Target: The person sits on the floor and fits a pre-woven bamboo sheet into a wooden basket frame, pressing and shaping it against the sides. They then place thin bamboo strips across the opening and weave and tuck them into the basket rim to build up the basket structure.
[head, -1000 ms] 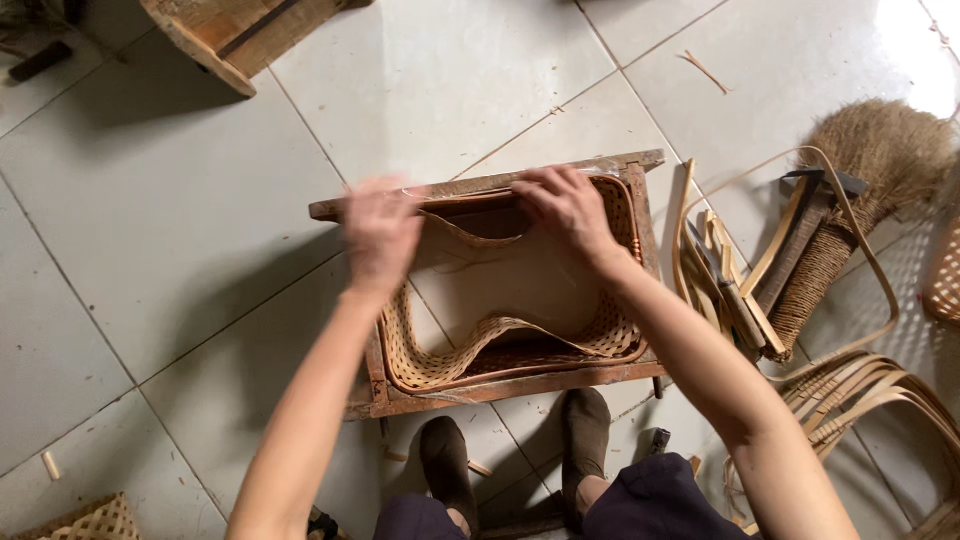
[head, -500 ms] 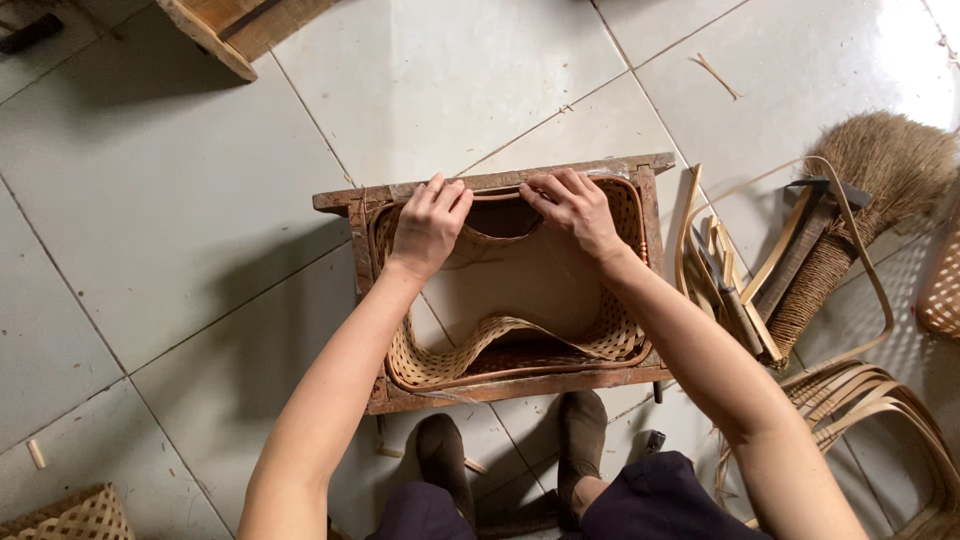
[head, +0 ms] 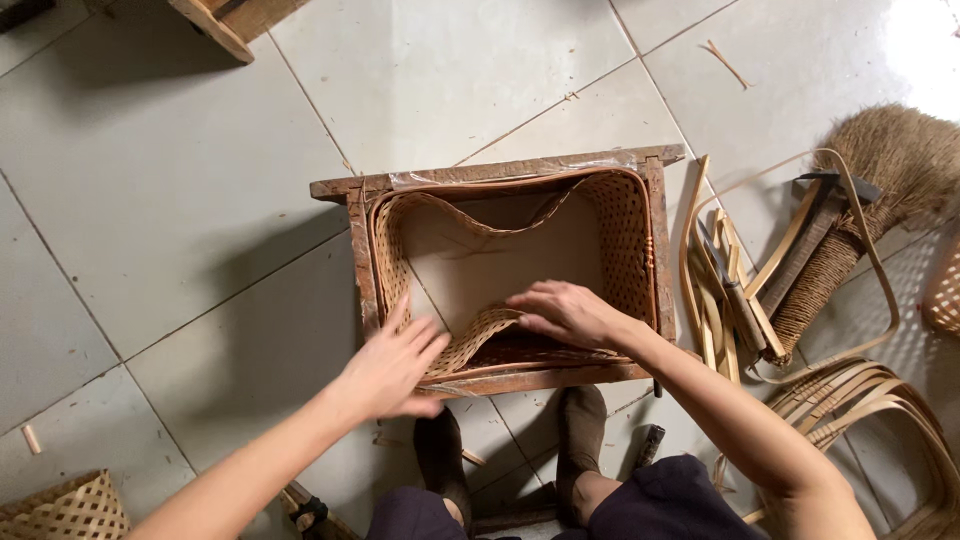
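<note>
Woven basket point(head: 610, 225) inside wooden frame point(head: 500, 172); left hand point(head: 390, 365), right hand point(head: 565, 312) on near edge.

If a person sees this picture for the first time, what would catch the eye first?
Probably the wooden frame at the centre of the tiled floor, with a woven rattan sheet curved inside it. The left hand rests on its near corner and the right hand presses the sheet's near edge. A brown broom lies at right.
</note>
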